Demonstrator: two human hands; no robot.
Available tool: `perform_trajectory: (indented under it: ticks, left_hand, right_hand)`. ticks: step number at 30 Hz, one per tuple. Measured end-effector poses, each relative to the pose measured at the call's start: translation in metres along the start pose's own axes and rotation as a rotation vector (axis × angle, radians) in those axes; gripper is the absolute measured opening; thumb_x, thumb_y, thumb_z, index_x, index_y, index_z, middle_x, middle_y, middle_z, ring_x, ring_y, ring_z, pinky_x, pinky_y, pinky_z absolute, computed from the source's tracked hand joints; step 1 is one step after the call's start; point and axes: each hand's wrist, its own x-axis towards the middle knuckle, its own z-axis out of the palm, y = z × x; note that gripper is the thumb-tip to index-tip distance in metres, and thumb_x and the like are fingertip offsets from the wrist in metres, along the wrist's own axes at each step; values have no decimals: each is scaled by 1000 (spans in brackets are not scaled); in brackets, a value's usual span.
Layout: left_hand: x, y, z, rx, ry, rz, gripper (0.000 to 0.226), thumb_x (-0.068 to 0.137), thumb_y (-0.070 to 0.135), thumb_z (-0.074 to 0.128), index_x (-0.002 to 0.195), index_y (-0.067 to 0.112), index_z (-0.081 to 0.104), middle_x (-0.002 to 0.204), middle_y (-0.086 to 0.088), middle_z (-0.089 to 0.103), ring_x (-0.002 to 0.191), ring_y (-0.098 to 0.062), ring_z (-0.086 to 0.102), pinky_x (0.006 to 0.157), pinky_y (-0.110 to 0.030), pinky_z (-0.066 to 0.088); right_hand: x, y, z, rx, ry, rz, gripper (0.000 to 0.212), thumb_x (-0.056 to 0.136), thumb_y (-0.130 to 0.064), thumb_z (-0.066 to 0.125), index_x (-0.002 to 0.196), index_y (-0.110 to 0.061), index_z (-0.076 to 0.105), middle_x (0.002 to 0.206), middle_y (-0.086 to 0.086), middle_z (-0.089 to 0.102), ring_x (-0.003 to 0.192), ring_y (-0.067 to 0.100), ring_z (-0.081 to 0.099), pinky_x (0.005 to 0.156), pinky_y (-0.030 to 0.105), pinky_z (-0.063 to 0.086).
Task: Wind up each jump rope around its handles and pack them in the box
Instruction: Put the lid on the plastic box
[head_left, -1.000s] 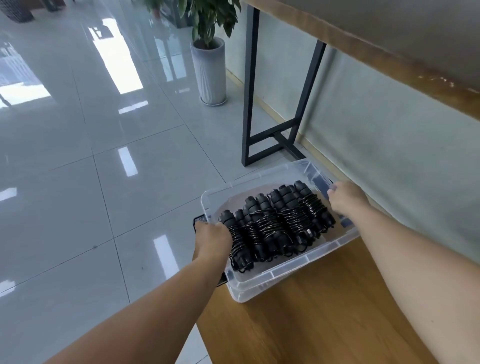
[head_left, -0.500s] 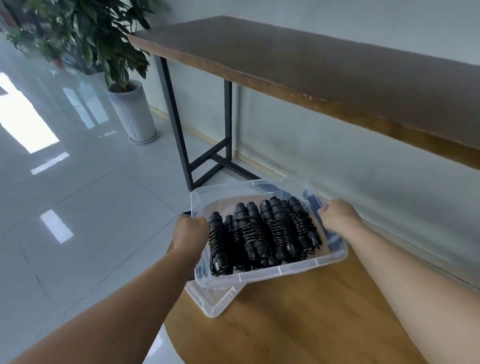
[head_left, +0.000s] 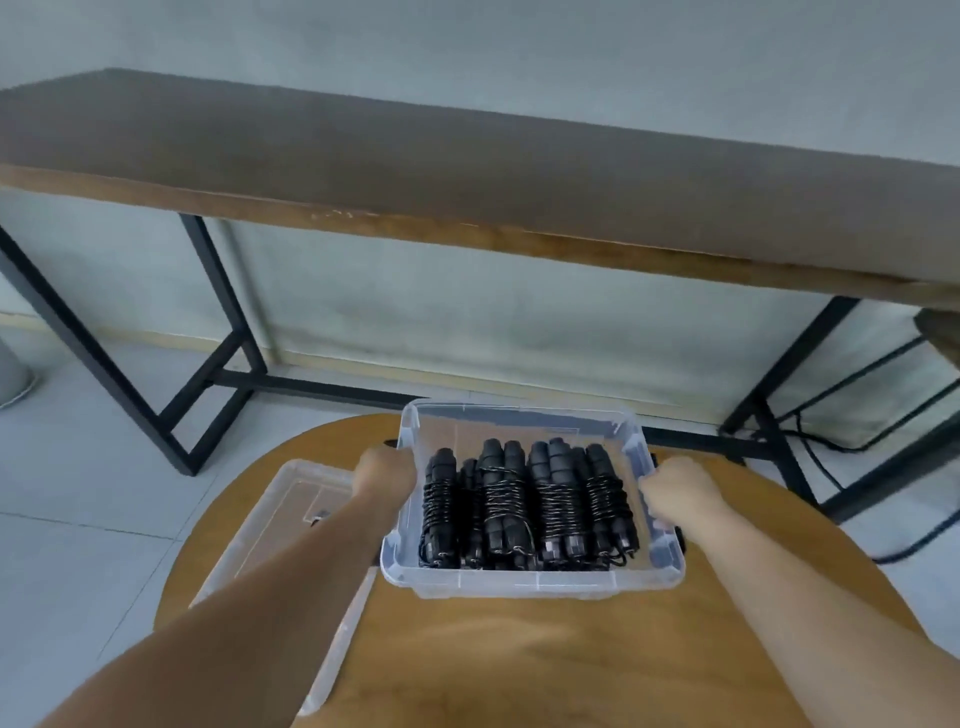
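Your left hand (head_left: 387, 470) grips the left rim of the clear box (head_left: 524, 582), your right hand (head_left: 675, 486) the right rim — the fingertips of both curl over the edge and are hidden there. Whether the box rests on the round wooden table (head_left: 519, 665) or hangs just above it is hard to tell. Inside, the wound black jump ropes (head_left: 524, 501) lie side by side. The clear lid (head_left: 291, 509) lies left — your forearm covers part of it.
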Motion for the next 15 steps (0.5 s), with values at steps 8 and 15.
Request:
perform_trajectory:
  ticks: [8, 15]
  left_hand:
    - [-11, 28, 62, -220, -53, -125, 23, 100, 5, 40, 105, 8, 63, 85, 0, 61, 72, -18, 55, 55, -23, 41]
    - [-11, 17, 88, -259, -67, -104, 25, 97, 19, 48, 74, 15, 54, 91, -12, 60, 84, -26, 57, 83, -41, 55]
  right_hand:
    - [14, 68, -8, 50, -27, 127, 22, 91, -3, 44, 75, -4, 58, 63, 9, 61, 52, 22, 55, 52, 27, 42]
    - [32, 91, -3, 44, -41, 138, 22, 92, -6, 44, 74, -7, 57, 68, 8, 63, 52, 20, 59, 44, 22, 41]
